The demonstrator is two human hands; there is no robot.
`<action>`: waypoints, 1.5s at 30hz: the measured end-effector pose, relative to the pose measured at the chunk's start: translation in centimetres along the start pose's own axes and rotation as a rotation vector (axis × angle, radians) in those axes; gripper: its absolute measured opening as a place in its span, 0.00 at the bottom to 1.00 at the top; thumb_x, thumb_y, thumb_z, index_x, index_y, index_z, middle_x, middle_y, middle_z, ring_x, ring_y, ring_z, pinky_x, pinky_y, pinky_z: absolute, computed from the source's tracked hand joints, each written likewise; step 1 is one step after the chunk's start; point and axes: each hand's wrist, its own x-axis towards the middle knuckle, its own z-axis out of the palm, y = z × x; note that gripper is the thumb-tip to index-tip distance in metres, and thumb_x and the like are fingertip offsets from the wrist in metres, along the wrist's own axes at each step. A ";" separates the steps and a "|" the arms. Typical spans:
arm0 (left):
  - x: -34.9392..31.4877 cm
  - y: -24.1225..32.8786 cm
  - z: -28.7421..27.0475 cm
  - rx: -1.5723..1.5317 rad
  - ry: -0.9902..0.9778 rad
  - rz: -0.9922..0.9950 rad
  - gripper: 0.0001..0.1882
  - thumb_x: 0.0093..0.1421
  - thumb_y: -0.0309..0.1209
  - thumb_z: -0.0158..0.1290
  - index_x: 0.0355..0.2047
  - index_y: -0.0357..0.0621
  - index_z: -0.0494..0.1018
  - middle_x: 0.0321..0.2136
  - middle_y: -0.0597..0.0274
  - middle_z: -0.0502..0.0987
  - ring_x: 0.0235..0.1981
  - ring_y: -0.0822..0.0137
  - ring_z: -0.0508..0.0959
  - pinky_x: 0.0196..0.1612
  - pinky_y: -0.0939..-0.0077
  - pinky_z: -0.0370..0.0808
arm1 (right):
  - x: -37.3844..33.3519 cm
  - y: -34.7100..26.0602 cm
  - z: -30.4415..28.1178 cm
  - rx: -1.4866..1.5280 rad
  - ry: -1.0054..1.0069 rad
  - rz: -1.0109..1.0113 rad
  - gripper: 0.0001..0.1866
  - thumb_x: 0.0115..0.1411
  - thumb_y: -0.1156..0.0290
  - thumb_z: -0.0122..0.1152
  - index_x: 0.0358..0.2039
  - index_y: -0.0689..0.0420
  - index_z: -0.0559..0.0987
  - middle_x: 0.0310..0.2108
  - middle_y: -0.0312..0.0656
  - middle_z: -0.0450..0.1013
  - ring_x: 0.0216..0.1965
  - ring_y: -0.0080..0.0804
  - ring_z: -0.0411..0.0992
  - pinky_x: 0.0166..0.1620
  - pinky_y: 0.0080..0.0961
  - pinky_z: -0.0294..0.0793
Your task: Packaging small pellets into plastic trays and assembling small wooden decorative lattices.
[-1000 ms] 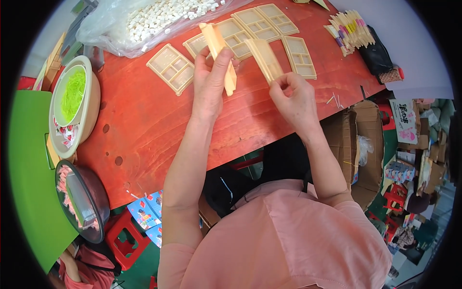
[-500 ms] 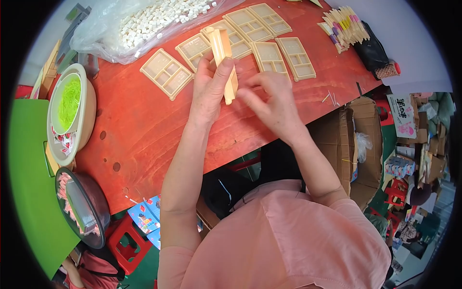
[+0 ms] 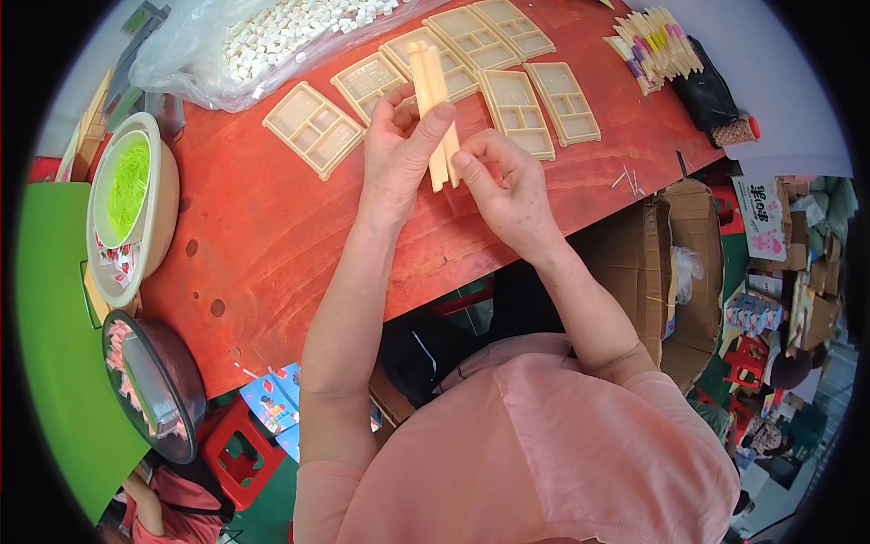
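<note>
Up at twelve o'clock from the middle of your view, above the red table (image 3: 281, 236), you have a bunch of cream trays (image 3: 426, 82). They are turned on their sides, so you see long, thin edges. The edges are smooth and a bit shiny, with little ridges and bumps at the ends. They look like two or more close together, but you cannot count them for sure. The top leans a tiny bit toward eleven o'clock, and the bottom points near six.

Your left hand (image 3: 399, 150) is wrapped around the bunch, with its thumb lying across the front. Your right hand (image 3: 512, 195) comes in from about one o'clock, and its thumb and finger pinch the low right edge.

Behind your hands, from eleven to one o'clock, seven flat trays (image 3: 315, 131) lie on the table. They are cream too, each with a big part and some smaller boxy parts. At eleven o'clock, past them, white cubes (image 3: 290, 36) sit in a clear bag (image 3: 186, 72). Between one and two o'clock is a pile of pale sticks (image 3: 657, 50), some with purple, yellow or pink bits.
</note>
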 end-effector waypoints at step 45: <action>-1.5 0.5 1.6 0.049 -0.189 -0.296 0.42 0.57 0.52 0.63 0.59 0.34 0.61 0.40 0.54 0.75 0.39 0.69 0.78 0.34 0.75 0.79 | 1.2 2.4 -7.8 -1.053 0.058 -0.104 0.12 0.63 0.64 0.61 0.32 0.61 0.78 0.29 0.46 0.75 0.31 0.40 0.74 0.37 0.37 0.69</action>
